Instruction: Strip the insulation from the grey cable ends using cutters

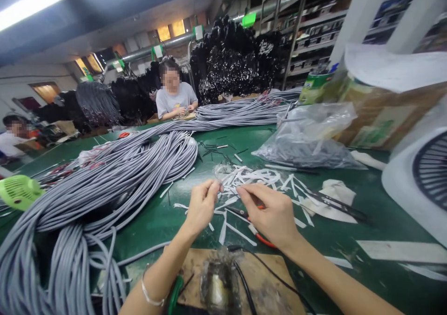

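My left hand (202, 205) is raised over the green table (366, 198), its fingertips pinched together near a thin white strip; what it pinches is too small to name. My right hand (274, 215) hovers just to the right, fingers curled in a pinch above orange-handled pliers (260, 238) lying on the table. Between and beyond the hands lies a scatter of white tubing pieces (251, 177). A large bundle of grey cables (115, 180) sweeps along my left side. A silver bracelet (150, 296) circles my left wrist.
A brown board (275, 282) with a dark fixture and black wire lies nearest me. A clear plastic bag (307, 138), cardboard box (384, 115) and white fan (419, 175) stand right. A green fan (19, 191) sits left. Across the table a person sits working; another person is far left.
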{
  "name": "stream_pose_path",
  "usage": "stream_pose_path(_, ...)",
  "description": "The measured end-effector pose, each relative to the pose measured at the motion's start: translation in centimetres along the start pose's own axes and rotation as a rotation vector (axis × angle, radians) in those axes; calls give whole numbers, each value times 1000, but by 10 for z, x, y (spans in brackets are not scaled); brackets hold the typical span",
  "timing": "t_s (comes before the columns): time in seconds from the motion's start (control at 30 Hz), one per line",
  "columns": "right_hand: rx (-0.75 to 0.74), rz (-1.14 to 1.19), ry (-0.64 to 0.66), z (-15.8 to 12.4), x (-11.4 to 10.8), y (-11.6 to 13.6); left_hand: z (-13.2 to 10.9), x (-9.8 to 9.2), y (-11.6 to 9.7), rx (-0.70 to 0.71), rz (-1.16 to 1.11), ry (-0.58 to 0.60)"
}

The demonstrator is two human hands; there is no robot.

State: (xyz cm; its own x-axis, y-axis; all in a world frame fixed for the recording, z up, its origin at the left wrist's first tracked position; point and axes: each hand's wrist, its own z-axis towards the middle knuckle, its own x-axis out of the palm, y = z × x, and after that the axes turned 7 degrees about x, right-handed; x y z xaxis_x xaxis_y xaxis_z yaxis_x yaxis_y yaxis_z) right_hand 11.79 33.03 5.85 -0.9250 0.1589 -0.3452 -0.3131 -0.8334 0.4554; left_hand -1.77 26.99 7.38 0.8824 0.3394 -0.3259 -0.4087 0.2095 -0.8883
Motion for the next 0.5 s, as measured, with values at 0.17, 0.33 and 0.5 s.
stream_pose_path(0.17, -117, -163, -69, 0, -4, -1, -5, 7, -8, 93, 185, -43)
stream_pose_path(0.33, -207, -237, -50, 4, -7, -3, -10, 10, -10, 194, 349, -54)
stream_pose_path(0.5, -213, -174, -17, 5, -9, -6, -10, 7, -10, 228, 378, -13)
